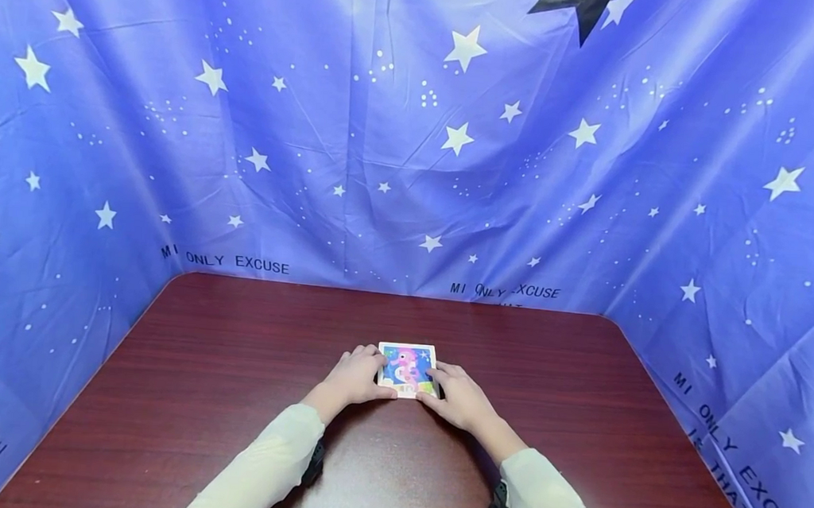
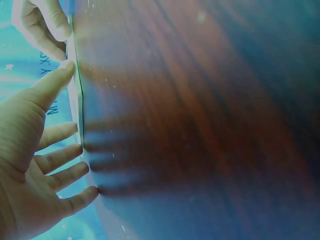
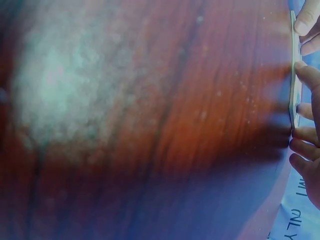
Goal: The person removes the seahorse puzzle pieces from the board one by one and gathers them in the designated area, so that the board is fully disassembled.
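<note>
The square seahorse picture board (image 1: 407,370) appears to lie flat on the bench (image 1: 251,321), just below the middle of the head view, between both hands. The left hand (image 1: 356,376) sets its thumb at the near edge and its fingers, spread and nearly straight, along the board's left side; the right hand (image 1: 463,396) mirrors it opposite, its finger bend partly hidden. Both touch the edges without wrapping round the board. Uneven pressure from the two sides could twist it askew or make it skid, as the bench top looks slick; a fingertip working under one edge could tip it. Whether the picture is made of loose pieces is too small to tell; if so, a tilt might spill them.

The board looks thin and stiff, a pale rim framing pink on blue. The bench is dark reddish, wood-grained and glossy, with glare at the lower middle of the frame. Pale sleeves (image 1: 254,461) cover the forearms. Across the upper frame hangs a creased blue-violet curtain (image 1: 357,154), printed with stars (image 1: 464,49).
</note>
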`<state>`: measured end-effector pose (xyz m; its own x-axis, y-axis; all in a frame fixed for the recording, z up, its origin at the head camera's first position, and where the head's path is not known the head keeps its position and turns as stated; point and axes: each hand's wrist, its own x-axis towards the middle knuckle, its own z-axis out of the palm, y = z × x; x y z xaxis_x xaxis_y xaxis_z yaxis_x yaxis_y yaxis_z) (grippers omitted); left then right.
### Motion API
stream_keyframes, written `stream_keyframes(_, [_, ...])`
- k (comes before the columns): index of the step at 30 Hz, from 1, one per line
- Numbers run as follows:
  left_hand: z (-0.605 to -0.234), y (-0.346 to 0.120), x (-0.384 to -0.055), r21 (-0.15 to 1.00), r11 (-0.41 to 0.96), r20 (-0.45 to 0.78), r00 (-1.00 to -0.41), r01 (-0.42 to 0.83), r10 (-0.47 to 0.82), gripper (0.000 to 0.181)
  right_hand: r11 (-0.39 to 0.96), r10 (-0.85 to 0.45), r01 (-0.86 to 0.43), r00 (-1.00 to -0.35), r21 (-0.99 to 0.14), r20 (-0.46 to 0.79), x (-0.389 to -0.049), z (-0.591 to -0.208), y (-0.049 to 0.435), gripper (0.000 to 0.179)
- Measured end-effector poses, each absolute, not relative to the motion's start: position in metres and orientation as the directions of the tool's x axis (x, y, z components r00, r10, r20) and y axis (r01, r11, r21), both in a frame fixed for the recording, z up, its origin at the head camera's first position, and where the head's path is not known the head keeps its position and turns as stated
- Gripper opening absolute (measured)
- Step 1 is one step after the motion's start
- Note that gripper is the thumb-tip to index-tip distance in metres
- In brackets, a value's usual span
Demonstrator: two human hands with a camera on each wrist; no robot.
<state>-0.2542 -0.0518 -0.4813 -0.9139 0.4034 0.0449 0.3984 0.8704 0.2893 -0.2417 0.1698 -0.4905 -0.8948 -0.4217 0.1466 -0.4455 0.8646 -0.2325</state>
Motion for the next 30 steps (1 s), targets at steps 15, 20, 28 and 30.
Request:
stream_keyframes(15, [-0.4777, -0.0526, -0.2551, 0.313, 0.867, 0.013, -0.914, 0.388, 0.405, 0.056, 0.862, -0.427, -0.454, -0.89, -0.225, 0.161, -0.2444, -0.4917, 0.1712, 0.055])
stream_keyframes(20, [-0.4778, -0.0535, -0.2568, 0.322, 0.863, 0.008, -0.913, 0.389, 0.409, 0.052, 0.857, -0.425, -0.455, -0.89, -0.242, 0.168, -0.2449, -0.4907, 0.1713, 0.055])
stream_keyframes(28, [-0.4765, -0.0546, -0.2587, 0.309, 0.861, 0.013, -0.907, 0.404, 0.421, 0.05, 0.856, -0.415, -0.454, -0.889, -0.249, 0.193, -0.2461, -0.4879, 0.1728, 0.052])
stream_keyframes(30, [-0.4759, -0.0539, -0.2586, 0.311, 0.854, 0.023, -0.901, 0.418, 0.433, 0.049, 0.853, -0.405, -0.446, -0.893, -0.27, 0.194, -0.2467, -0.4869, 0.1729, 0.051])
